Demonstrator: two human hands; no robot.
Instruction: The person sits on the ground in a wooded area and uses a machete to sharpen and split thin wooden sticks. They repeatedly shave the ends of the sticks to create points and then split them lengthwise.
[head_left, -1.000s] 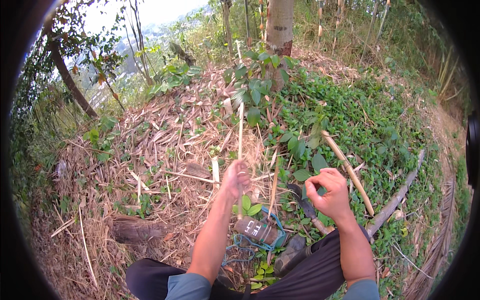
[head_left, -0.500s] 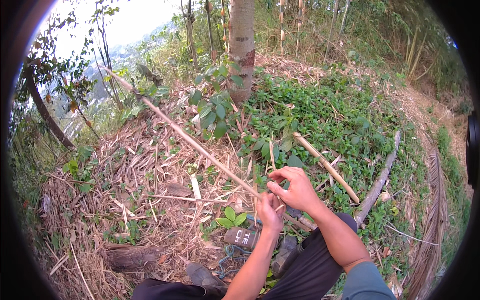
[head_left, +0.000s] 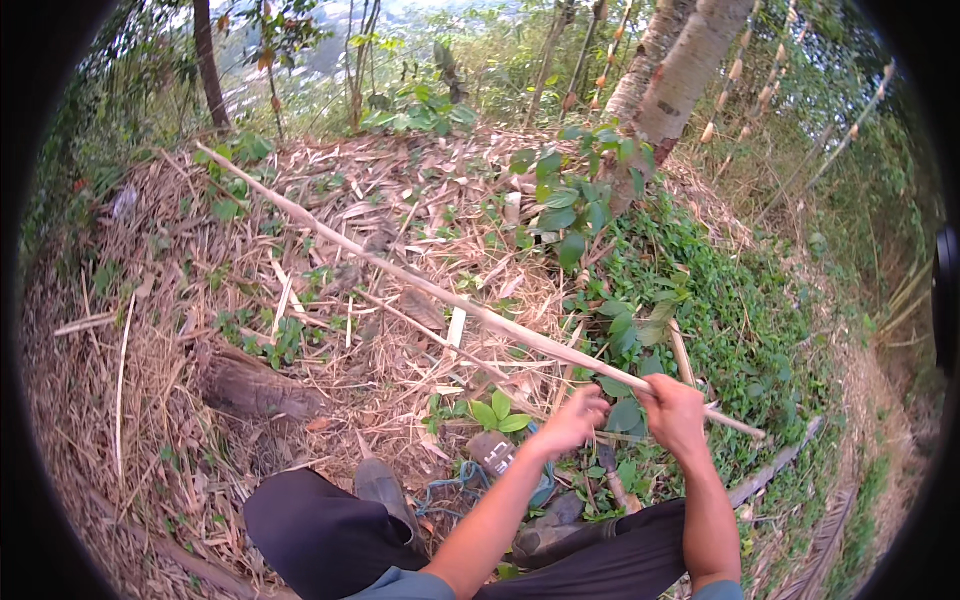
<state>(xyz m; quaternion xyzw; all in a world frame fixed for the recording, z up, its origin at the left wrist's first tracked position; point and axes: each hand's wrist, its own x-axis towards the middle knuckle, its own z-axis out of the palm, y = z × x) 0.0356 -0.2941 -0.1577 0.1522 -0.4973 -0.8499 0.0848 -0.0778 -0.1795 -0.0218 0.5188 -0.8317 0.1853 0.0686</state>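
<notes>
My right hand [head_left: 675, 410] is closed round a long, thin pale wooden stick [head_left: 440, 293], near its right end. The stick slants across the view from the far left, over the ground litter, and its short end pokes out past my right fist. Just left of that fist, my left hand [head_left: 572, 425] is off the stick, slightly blurred, its fingers loosely bent and apart with nothing seen in them. Below it, between my boots, lies a brown block-like thing [head_left: 492, 452] with white markings, partly hidden by my left forearm. Blue cord [head_left: 455, 482] lies beside it.
Dry leaves and bamboo strips cover the slope. A weathered log piece [head_left: 255, 383] lies at the left. A tree trunk [head_left: 690, 75] rises at the back right above green ground plants [head_left: 720, 290]. A grey pole [head_left: 775, 463] lies at the right.
My left hand has let go of the stick and come away. My right hand has taken hold of it and moved right. The stick has shifted right, and the view has turned left.
</notes>
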